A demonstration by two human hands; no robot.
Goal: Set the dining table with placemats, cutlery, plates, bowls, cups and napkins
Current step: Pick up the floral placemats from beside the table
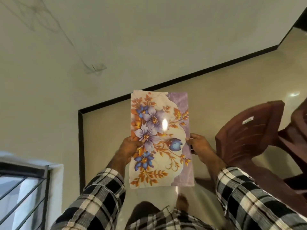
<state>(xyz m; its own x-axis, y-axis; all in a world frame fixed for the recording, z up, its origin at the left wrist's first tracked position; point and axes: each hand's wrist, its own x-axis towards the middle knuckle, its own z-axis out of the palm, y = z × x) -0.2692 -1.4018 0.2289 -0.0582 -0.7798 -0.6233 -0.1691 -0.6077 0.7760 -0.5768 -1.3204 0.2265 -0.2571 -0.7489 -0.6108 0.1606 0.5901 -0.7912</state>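
Both hands: left hand [131, 147] and right hand [198, 146] grip floral placemats [159, 140] by the side edges | held above floor | possibly several stacked | brown chair [249, 133] cut off right

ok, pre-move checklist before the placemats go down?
1. Left hand grips the glossy floral placemats: ok.
2. Right hand grips the opposite edge: ok.
3. Mats squared up: not ok, a second edge peeks out at the top left corner.
4. How many mats: cannot tell.
5. Dining table in view: not ok, only floor and wall.
6. Brown plastic chair clear of the mats: ok, apart to the right.
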